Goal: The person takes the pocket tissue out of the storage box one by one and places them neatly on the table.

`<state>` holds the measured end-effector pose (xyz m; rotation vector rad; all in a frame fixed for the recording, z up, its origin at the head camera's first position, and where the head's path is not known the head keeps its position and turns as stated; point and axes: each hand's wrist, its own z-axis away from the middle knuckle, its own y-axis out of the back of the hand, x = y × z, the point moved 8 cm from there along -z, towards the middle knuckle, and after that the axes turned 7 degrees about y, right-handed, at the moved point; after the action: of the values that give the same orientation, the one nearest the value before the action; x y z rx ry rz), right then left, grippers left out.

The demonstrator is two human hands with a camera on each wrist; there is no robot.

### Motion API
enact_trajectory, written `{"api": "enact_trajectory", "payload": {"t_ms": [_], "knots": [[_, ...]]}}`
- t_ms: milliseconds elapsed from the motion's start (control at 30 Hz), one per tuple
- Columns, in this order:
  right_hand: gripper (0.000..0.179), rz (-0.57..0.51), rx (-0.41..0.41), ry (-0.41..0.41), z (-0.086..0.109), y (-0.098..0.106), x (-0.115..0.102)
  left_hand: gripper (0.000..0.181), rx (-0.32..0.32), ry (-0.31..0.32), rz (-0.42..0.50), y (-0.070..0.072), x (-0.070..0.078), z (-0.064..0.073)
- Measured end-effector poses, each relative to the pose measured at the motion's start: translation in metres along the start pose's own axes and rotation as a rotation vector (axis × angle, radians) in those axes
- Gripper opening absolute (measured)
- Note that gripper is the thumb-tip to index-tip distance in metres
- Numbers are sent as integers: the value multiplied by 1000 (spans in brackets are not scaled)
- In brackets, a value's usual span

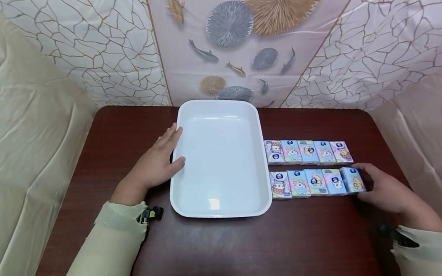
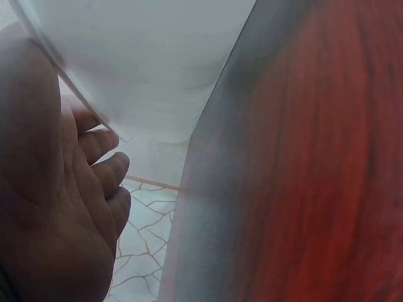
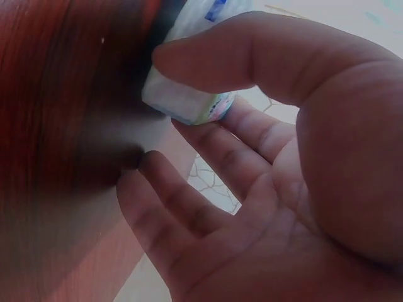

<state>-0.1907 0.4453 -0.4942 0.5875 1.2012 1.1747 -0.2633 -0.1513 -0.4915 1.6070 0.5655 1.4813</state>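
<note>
A white rectangular tray [image 1: 222, 213] stands on the dark red table. My left hand [image 1: 157, 164] rests on its left rim, thumb over the edge; from the left wrist, the fingers [image 2: 110, 170] lie loosely bent along its outer side. Right of the tray, small cartoon-printed packs, apparently pocket tissues, form two rows. My right hand [image 1: 386, 192] pinches the end tissue pack [image 1: 352, 180] of the front row, which sits slightly tilted beside its neighbour [image 1: 334, 182]. Seen from the right wrist, the thumb [image 3: 208, 56] presses one side of that pack and two fingers meet the other.
The back row of tissue packs [image 1: 308, 152] runs from the tray's right edge, just behind the front row [image 1: 298, 184]. A patterned cloth [image 1: 120, 46] hangs behind the table [image 1: 253, 252], and pale drapes [image 1: 21, 127] flank both sides.
</note>
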Motion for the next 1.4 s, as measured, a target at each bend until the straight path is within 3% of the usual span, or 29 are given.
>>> {"api": "enact_trajectory", "payload": {"t_ms": [500,833,1167,1400], "knots": [[92,1,-12,-16,-5,-4,-7,85,1,-3,10,2,-1,0],[105,-27,-17,-74,0,-11,0,84,-5,-8,9,0,-1,0],[107,-47,55,-16,4,-14,-6,85,-6,-11,13,0,0,-1],[105,11,186,66,14,-4,-35,86,-8,3,32,1,1,0]]}}
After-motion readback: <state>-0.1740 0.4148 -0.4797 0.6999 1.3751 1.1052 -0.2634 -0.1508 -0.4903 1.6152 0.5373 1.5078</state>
